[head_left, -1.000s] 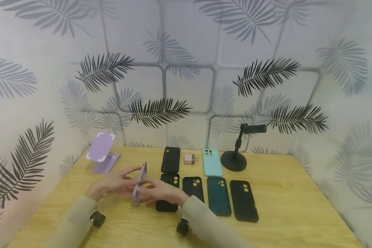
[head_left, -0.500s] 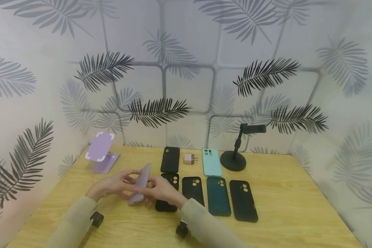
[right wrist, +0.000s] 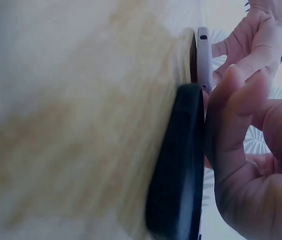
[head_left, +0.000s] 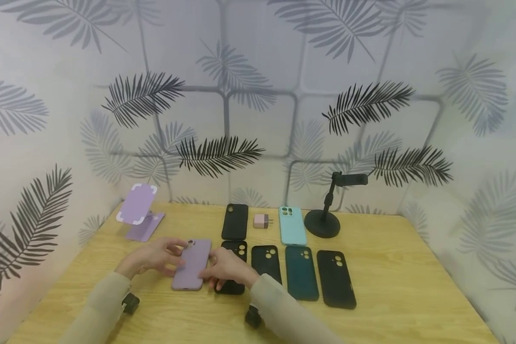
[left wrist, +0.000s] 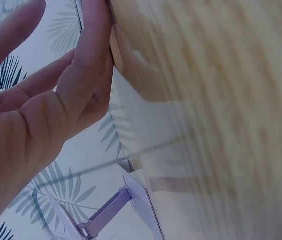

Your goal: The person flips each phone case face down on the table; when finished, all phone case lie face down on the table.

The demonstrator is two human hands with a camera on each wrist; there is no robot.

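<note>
I have the lilac phone case (head_left: 191,264) lying flat on the wooden table (head_left: 395,286), back up, its camera cutout at the far end. It is a smooth, matte, rounded-corner rectangle, and in my right wrist view its thin pale edge (right wrist: 203,60) shows a small port hole. My left hand (head_left: 155,255) rests against its left long side, fingers loosely extended and touching the edge rather than wrapped round it. My right hand (head_left: 225,269) sits at its right side, fingertips bent down onto the lower right edge; whether they pinch the case or only press it I cannot tell. Beneath my right hand lies a black phone case (head_left: 233,267), glossy-edged and softly rounded in the wrist view (right wrist: 178,165), just beside the lilac one and touching my fingers.

To the right runs a row of flat cases: another black case (head_left: 265,263), a dark teal case (head_left: 301,272) and a further black case (head_left: 336,278), each with round camera holes. Behind them lie a plain black case (head_left: 234,221), a small pink charger plug (head_left: 261,220) and a mint phone case (head_left: 292,225). At the far right stands a black phone holder (head_left: 324,210) with a round base and a thin stalk. At the far left is a lilac folding stand (head_left: 137,212), its plate tilted, with white corners. The tabletop has a pale, streaky grain. My sleeves are beige cloth.
</note>
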